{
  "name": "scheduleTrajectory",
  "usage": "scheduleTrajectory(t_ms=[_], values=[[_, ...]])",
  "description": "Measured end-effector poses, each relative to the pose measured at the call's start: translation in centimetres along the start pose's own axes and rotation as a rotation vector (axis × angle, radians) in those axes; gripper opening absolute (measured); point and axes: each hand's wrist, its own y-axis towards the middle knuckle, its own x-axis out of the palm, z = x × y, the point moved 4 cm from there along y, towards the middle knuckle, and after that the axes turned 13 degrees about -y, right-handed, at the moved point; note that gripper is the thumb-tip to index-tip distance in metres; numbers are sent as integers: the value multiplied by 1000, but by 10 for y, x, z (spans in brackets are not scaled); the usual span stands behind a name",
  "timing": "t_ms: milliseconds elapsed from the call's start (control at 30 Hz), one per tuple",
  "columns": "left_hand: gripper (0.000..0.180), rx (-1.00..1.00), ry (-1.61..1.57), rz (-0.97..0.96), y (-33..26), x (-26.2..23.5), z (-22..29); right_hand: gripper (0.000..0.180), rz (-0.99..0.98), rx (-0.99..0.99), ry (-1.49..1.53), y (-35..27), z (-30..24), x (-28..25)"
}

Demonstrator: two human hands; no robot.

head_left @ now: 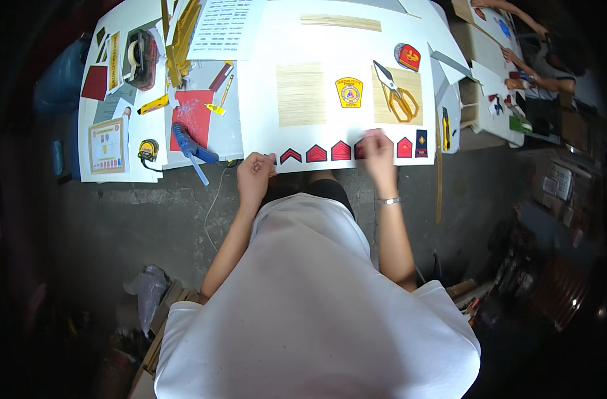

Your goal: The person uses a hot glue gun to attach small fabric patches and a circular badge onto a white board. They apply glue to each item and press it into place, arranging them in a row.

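Observation:
A row of red and dark-blue embroidered patches [316, 153] lies along the near edge of a white board [257, 100]. My left hand [253, 174] is closed at the row's left end, fingertips by a small dark patch partly hidden under them. Over the row's right half is my right hand [379, 158], its fingers smeared by motion and partly covering patches. A dark-blue rectangular patch [421, 143] ends the row at the right. Farther back lie a yellow shield-shaped patch [349, 92], a red rounded patch [407, 57] and yellow-handled scissors [398, 96] on a wood-grain square [415, 83].
To the left are a blue glue gun [192, 141], a tape dispenser [140, 58], a tape measure [148, 149], a framed certificate [108, 146] and a red sheet [196, 110]. A yellow cutter [446, 128] lies right. Another person's arms [543, 80] reach over a far-right table.

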Motion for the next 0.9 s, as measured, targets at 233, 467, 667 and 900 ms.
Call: scheduleTrajectory(t_ms=[233,467,667,900], values=[[23,123,70,330,58,-10,7,10,330,1,142,138,78,-125],[40,131,79,372,251,-4,43,20,104,-40,77,182,75,-133],[98,-157,707,880,350,-9,84,21,56,35,-19,141,89,-154],[91,-103,-8,1207,372,-30,73,23,89,59,-50,124,109,-174]])
